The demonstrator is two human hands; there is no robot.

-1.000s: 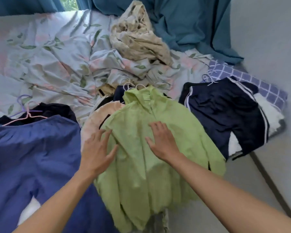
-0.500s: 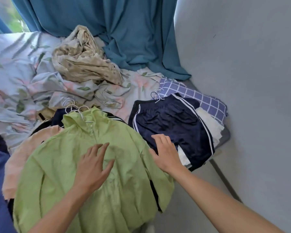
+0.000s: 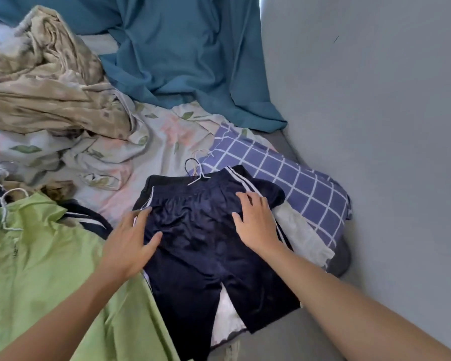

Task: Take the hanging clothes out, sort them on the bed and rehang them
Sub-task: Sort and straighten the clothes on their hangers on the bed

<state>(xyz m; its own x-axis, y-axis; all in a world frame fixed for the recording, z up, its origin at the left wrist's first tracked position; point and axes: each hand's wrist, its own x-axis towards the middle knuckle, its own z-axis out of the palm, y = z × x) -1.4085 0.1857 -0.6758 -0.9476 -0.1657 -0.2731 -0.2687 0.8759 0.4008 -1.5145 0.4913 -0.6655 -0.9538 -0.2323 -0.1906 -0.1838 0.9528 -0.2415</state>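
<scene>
Lying at the far left is a lime-green jacket (image 3: 37,269) on a pale wire hanger (image 3: 4,204), spread over the near edge of the bed (image 3: 151,152), with a crumpled beige cloth (image 3: 44,82) heaped beyond it; next comes the left hand (image 3: 130,246), fingers straight and spread, resting flat on the left side of the navy shorts (image 3: 201,243) and gripping nothing; the shorts lie flat in the middle, their waistband on a hanger whose hook (image 3: 193,165) points away toward a blue checked pillow (image 3: 284,173); the right hand (image 3: 255,222) presses flat and open on the striped right hip of the shorts; a white garment (image 3: 302,235) pokes out beneath them on the right, close to the grey wall (image 3: 375,126). The risk, as I judge it, is the slippery-looking fabric sliding off its hanger if lifted by the cloth alone; dragging the pile could also pull the white piece along, or snag hooks together; the shorts' legs overhang the bed edge and may slip off.
</scene>
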